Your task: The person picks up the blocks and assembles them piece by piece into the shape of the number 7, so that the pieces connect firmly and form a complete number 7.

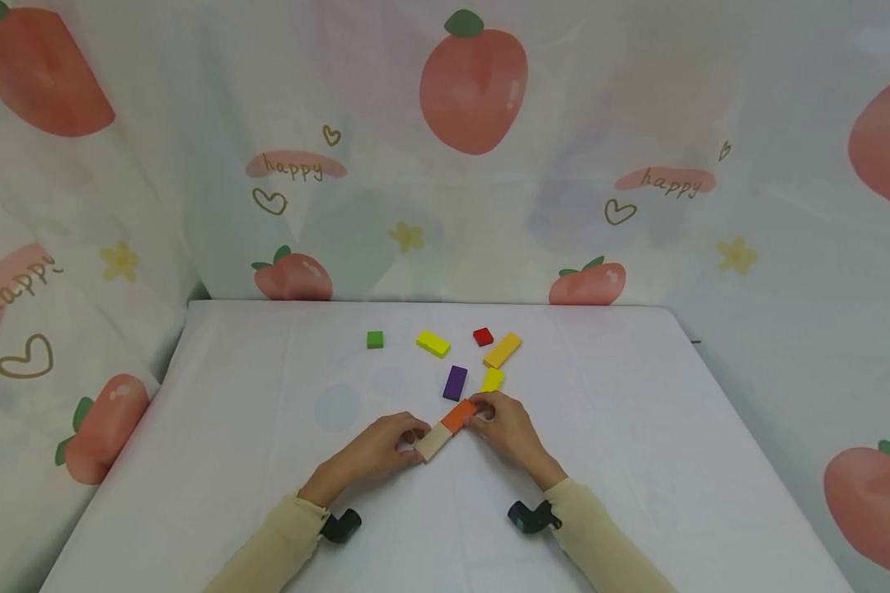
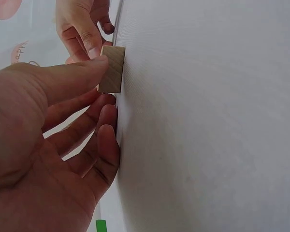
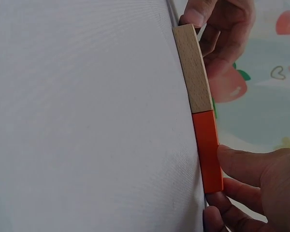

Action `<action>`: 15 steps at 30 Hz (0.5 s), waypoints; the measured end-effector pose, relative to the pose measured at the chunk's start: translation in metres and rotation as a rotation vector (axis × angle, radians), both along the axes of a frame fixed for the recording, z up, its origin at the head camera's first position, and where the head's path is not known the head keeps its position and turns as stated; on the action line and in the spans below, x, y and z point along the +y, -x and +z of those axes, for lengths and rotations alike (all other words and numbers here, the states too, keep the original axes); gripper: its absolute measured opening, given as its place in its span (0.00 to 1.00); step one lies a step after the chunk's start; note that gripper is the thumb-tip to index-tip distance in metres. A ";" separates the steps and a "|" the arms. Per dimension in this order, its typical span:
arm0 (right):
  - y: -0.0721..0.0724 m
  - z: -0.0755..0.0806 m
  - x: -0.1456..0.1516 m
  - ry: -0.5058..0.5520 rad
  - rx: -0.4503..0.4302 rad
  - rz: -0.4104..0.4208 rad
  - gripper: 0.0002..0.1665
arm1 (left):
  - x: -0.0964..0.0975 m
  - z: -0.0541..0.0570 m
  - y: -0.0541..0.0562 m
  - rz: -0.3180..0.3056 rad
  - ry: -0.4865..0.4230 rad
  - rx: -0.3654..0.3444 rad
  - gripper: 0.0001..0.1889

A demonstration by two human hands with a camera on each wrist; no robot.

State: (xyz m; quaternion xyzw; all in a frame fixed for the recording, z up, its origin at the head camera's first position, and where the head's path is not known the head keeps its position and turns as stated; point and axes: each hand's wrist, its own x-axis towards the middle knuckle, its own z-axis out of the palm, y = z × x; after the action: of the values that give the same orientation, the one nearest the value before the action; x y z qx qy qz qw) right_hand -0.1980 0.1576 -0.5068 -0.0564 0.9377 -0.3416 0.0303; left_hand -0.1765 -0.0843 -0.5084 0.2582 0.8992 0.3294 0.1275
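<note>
A plain wooden block [image 1: 433, 442] and an orange block [image 1: 459, 417] lie end to end on the table, forming one slanted line. My left hand [image 1: 386, 445] pinches the wooden block at its near end, the thumb [image 2: 84, 75] on one side and fingers on the other. At the orange block's far end, my right hand [image 1: 510, 428] holds it between thumb [image 3: 244, 162] and fingers. In the right wrist view the orange end [image 3: 208, 150] meets the wooden block [image 3: 193, 70] with only a thin seam.
Beyond the hands lie a purple block [image 1: 456, 383], a short yellow block [image 1: 493, 380], a longer yellow block [image 1: 433, 343], an orange-yellow block [image 1: 503, 350], a red block [image 1: 483, 337] and a green block [image 1: 374, 339]. The white table [image 1: 623, 395] ends at a printed curtain [image 1: 482, 222].
</note>
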 end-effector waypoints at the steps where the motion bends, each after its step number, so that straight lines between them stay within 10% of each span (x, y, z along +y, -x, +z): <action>1: 0.000 0.000 0.000 -0.002 0.003 0.001 0.19 | 0.000 0.000 0.000 0.000 0.001 0.001 0.22; 15: 0.001 -0.001 -0.001 -0.016 0.026 0.036 0.20 | 0.006 0.003 0.000 0.020 0.036 -0.031 0.23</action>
State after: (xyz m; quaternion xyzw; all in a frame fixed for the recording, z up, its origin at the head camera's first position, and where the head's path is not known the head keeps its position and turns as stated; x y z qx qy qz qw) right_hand -0.1993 0.1571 -0.5076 -0.0776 0.9396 -0.3325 0.0250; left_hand -0.1765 -0.0782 -0.5055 0.2419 0.9054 0.3185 0.1427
